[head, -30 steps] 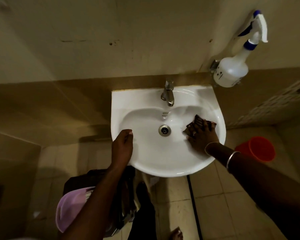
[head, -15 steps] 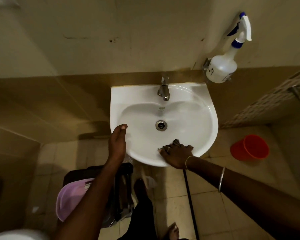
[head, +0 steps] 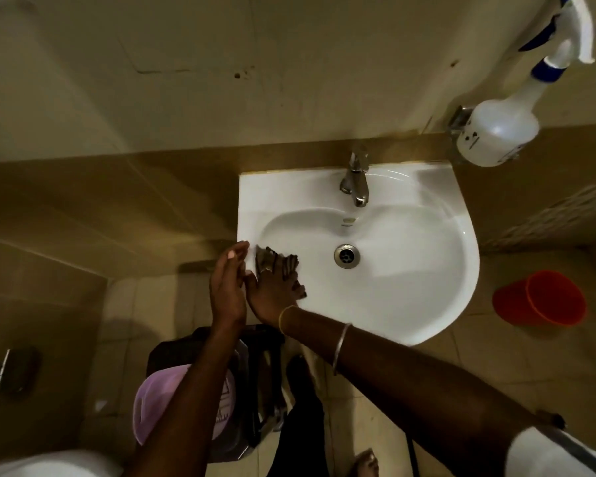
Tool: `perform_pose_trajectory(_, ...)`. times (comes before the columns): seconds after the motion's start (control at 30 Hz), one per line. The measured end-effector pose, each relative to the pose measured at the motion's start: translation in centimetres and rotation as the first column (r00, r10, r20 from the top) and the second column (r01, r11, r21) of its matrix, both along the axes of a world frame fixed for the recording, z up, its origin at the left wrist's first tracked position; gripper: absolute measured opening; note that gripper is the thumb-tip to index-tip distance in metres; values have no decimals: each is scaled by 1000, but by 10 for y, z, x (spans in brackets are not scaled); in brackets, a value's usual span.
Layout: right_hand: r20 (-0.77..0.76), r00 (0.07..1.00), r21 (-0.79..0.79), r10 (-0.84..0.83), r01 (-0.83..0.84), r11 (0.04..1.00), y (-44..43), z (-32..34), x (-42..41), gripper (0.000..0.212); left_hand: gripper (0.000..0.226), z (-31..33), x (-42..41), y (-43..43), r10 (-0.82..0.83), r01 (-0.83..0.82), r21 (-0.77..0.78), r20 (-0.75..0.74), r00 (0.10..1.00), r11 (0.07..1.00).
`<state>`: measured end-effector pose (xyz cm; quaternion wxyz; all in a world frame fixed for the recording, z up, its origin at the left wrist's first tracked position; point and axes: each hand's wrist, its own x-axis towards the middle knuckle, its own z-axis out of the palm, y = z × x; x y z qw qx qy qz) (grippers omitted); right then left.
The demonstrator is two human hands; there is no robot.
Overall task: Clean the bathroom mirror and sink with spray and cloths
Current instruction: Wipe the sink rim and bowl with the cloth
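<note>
The right hand is pressing a dark cloth flat against the left inner wall of the sink, fingers spread rather than clenched. The left hand is resting straight-fingered at the rim, grasping nothing. The cloth is looking soft, light and limp, likely sliding easily under a flat palm.

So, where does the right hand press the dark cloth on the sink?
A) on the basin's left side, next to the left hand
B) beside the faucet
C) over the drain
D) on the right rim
A: the right hand lies flat on the dark cloth at the left side of the sink, close beside the left hand and left of the drain.
</note>
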<state>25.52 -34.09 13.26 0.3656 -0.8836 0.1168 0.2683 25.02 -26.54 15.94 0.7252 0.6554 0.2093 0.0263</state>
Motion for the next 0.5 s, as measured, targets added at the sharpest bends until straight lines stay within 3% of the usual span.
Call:
perform_pose_trajectory(0.13, -33, 973, 28, -229, 230, 973, 19, -3, 41, 76, 39, -4, 13, 8, 13, -14, 33, 22, 1000, 999)
perform_pose_trajectory(0.3, -22, 875, 55, -483, 484, 873, 10, -21, 81, 82, 35, -6, 20, 3, -7, -2, 163, 56, 998, 987)
perform_pose_trajectory(0.4, -16, 848, -4, -530, 530, 848, -18, -41, 85, 84, 34, -5, 21, -4, -3, -3, 176, 33, 999, 984)
perform_pose_trajectory(0.5, 43, 898, -160, -438, 439, 884, -55, -64, 70, 84, 34, -9, 18, -8, -33, 22, 240, 42, 999, 970)
